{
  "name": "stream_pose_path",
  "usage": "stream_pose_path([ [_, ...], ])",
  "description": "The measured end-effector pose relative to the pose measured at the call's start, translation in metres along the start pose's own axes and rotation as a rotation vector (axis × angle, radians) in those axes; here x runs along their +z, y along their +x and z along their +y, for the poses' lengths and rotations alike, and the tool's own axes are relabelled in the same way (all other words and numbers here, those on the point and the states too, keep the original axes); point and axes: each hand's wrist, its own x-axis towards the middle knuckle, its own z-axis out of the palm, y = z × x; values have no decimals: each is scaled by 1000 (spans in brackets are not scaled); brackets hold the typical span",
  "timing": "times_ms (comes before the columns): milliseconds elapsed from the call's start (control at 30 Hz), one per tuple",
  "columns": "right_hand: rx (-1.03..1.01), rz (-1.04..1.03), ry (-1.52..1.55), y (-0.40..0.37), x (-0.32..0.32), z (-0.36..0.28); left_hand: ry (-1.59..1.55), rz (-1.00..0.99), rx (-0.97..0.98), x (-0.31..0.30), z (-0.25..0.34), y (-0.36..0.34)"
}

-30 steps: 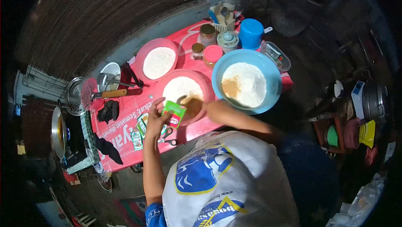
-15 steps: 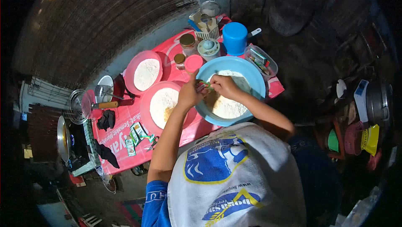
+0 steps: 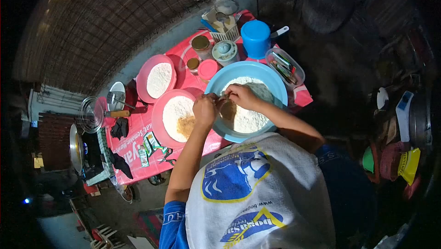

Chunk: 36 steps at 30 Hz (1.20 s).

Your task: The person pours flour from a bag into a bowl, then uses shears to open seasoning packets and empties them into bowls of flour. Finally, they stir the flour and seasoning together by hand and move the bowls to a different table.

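Note:
My left hand [image 3: 205, 110] is closed over the left rim of the blue basin [image 3: 281, 93], on something small that is mostly hidden. Close beside it, my right hand [image 3: 242, 96] reaches over the basin with its fingers pinched together; what they hold is too small to make out. White flour [image 3: 251, 119] lies in the basin, with a brown powder patch [image 3: 228, 111] on its left side. To the left, a pink basin [image 3: 156, 122] holds flour with light brown powder [image 3: 186, 125] on it. A second pink basin [image 3: 143, 72] behind it holds plain white flour.
Behind the basins are a blue container [image 3: 256, 40], a white lidded pot [image 3: 225, 52], jars [image 3: 201, 44], a utensil basket [image 3: 227, 33] and a clear box [image 3: 296, 70]. Scissors [image 3: 169, 156] and green packets [image 3: 149, 143] lie at the front left. A pan [image 3: 76, 148] stands farther left.
My hands have drawn together at the blue basin's left rim; the green and red packet seen between them is now mostly hidden. The view has shifted slightly.

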Motion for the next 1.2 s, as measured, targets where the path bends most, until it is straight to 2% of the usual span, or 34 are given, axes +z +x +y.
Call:
stream_pose_path([
  [67, -15, 21, -5, -1, 0, 0, -33, 5, 26, -2, 6, 3],
  [133, -29, 43, -12, -2, -4, -2, -5, -91, -104, -3, 14, 4],
  [233, 14, 3, -45, -1, -8, -3, -36, -127, -144, -1, 15, 4],
  [367, -39, -12, -95, 2, -8, -7, 22, -143, -104, -2, 17, 6],
  [467, -76, -30, -113, 3, -8, -7, -30, -126, -145, -6, 17, 4],
  [533, -86, -28, -103, 3, -8, -6, -92, -118, -79, -6, 14, 3],
  [633, -109, -22, -102, 4, -9, -6, -44, -205, -155, -2, 12, 5],
  [967, -111, -35, -103, 4, -8, -8, 14, -99, -62, 2, 13, 2],
  [1033, -112, -22, -105, 4, -9, -8, -23, -111, -176, 7, 12, 1],
  [1200, -42, -7, 12, 1, -9, -11, -25, -72, -144, 3, 14, 0],
])
